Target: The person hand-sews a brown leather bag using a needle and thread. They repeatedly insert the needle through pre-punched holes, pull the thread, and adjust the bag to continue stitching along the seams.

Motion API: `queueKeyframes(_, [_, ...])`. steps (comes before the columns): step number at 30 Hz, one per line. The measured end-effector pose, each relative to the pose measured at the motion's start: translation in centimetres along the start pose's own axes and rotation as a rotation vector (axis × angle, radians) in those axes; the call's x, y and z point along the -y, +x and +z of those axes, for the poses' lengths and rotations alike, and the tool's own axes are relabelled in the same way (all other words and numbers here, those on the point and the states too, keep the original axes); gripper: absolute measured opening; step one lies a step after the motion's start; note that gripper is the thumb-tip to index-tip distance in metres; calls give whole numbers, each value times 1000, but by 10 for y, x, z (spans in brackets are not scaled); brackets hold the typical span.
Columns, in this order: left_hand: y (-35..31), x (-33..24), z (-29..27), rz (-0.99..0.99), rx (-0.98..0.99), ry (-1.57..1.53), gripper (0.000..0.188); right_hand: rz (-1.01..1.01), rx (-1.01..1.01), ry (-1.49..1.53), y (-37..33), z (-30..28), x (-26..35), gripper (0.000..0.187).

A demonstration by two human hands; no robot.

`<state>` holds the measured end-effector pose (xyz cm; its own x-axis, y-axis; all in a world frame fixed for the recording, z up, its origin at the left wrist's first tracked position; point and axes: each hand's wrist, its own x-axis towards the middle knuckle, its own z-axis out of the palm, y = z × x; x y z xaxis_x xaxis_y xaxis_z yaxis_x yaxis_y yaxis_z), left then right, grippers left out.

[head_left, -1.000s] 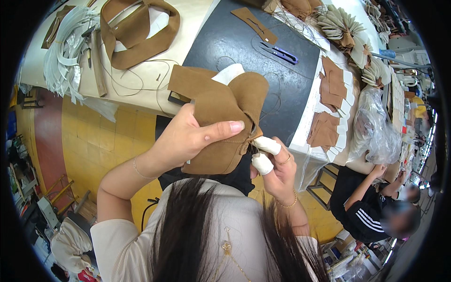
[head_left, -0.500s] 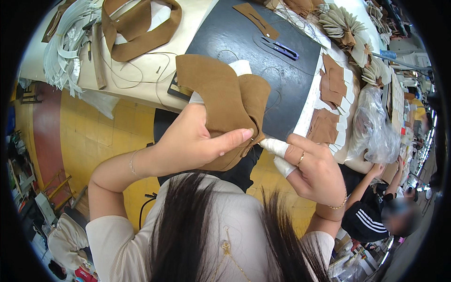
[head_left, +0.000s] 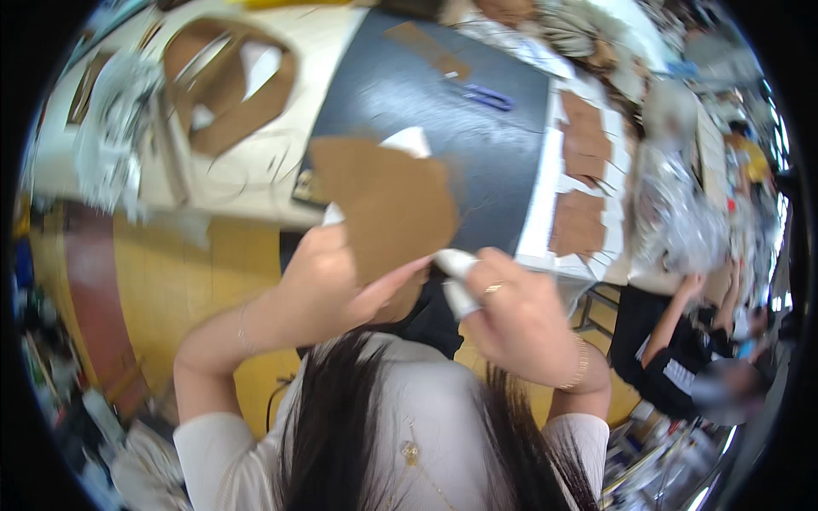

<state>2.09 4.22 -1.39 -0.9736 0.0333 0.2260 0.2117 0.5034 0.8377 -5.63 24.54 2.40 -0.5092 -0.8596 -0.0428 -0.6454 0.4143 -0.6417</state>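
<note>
My left hand [head_left: 324,285] is closed on a curved brown suede-like piece [head_left: 388,204], thumb along its lower edge. A white lining tip [head_left: 407,142] shows behind the piece's upper edge. My right hand [head_left: 527,319] meets that edge beside the left thumb. White wraps [head_left: 458,266] cover its thumb and index fingertips, which are pinched together. Whatever sits between those tips is blurred and too small to make out. Both hands are smeared by motion but their closed grip shows.
Under the piece lies a black mat [head_left: 503,157] with purple thread snips [head_left: 488,97] and a slotted brown strip [head_left: 426,49]. Stacked brown cut pieces [head_left: 581,221] lie right. At left are white strips [head_left: 111,128] and a brown band [head_left: 268,111]. A co-worker [head_left: 673,349] works at right.
The brown piece has turned, its folded right part no longer showing. Both hands have shifted left and slightly down, and the right fingertips are now closer to the left thumb. The whole view has shifted.
</note>
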Motion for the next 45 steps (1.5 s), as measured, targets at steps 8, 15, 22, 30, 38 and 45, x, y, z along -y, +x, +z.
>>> queueKeyframes(8, [7,-21,-21,-304,-47,12,30,-60,-394,-12,24,60,1,24])
queueKeyframes(15, [12,-1,-41,-496,-21,-78,26,-115,-399,165,25,52,-9,22])
queueKeyframes(22, [19,-4,-38,-443,-28,3,24,-136,-528,105,38,66,-4,21])
queueKeyframes(30, [27,-3,-51,-469,-18,67,36,-184,-575,41,63,72,-6,26])
queueKeyframes(38, [70,-61,-74,-76,664,629,20,-502,-769,98,77,-14,2,32])
queueKeyframes(45, [30,-58,-58,268,658,998,15,-251,-364,330,97,0,-16,17])
